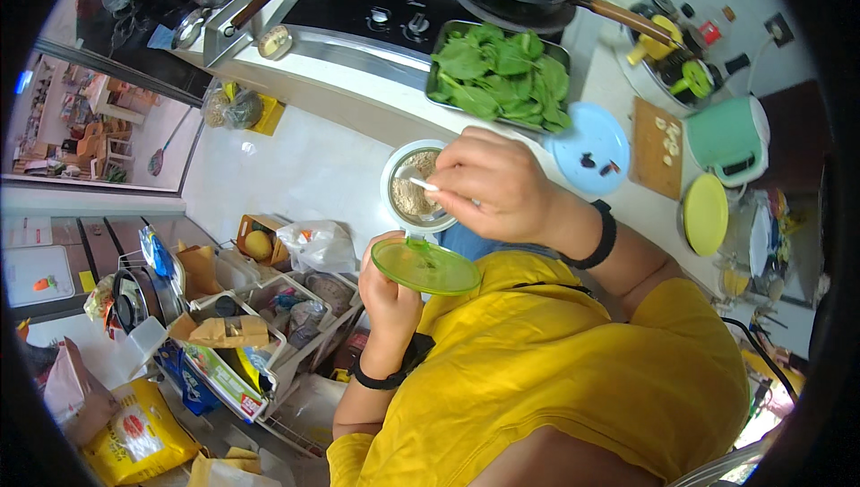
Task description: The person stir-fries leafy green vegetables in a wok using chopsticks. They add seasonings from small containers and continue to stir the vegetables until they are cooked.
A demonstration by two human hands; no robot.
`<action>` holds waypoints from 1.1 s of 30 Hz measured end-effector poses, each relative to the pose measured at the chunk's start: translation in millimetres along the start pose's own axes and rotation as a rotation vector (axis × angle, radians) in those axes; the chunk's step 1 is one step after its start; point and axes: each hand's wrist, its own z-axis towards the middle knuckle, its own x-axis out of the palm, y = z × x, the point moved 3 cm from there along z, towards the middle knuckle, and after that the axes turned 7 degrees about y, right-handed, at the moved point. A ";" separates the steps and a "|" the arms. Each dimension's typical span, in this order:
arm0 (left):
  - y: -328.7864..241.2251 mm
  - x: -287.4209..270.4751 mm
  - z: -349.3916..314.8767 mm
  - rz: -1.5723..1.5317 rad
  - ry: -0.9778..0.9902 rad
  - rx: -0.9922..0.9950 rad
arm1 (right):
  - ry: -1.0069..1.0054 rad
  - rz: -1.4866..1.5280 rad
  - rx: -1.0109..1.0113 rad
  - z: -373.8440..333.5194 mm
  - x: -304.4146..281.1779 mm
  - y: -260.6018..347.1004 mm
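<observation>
A clear jar [389,196] of beige powder [414,198] is in front of my body, its hinged green lid [425,266] flipped back toward me. My left hand [387,294] is closed at the lid side of the jar, its fingers partly hidden behind the lid. Between the thumb and fingers of my right hand [494,184] is the white handle of a small spoon [423,184]. The spoon's bowl is at the jar's mouth, over the powder.
A tray of green leaves [502,75] stands by the black stove [403,17], where two pans sit. Right of it are a blue plate [587,142], a cutting board [657,146] with garlic pieces, and a yellow plate [706,215]. Left below stands a rack [269,326] of packages.
</observation>
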 end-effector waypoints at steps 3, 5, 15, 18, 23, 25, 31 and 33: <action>19.5 -12.6 37.8 0.033 -0.042 -0.043 | 0.000 0.040 0.028 25.4 23.4 -27.4; 25.5 -25.4 65.9 0.054 -0.030 -0.076 | -0.032 0.100 0.093 45.1 36.3 -46.0; 54.5 -55.9 185.1 0.025 0.126 -0.081 | -0.127 0.515 0.604 98.1 48.8 -129.3; 67.0 -58.4 214.1 -0.110 0.214 -0.168 | -0.276 0.665 0.728 107.1 46.0 -153.7; 95.0 -64.1 256.9 -0.278 0.321 -0.229 | -0.562 0.903 0.995 115.6 43.4 -176.9; 105.6 -71.0 278.2 -0.264 0.373 -0.190 | -0.572 0.886 1.034 123.7 43.7 -184.2; 130.8 -102.2 338.0 -0.370 0.535 -0.168 | -0.638 0.421 0.846 166.3 57.2 -198.6; 137.6 -112.7 356.5 -0.357 0.571 -0.169 | -0.680 0.504 0.890 177.6 63.8 -206.6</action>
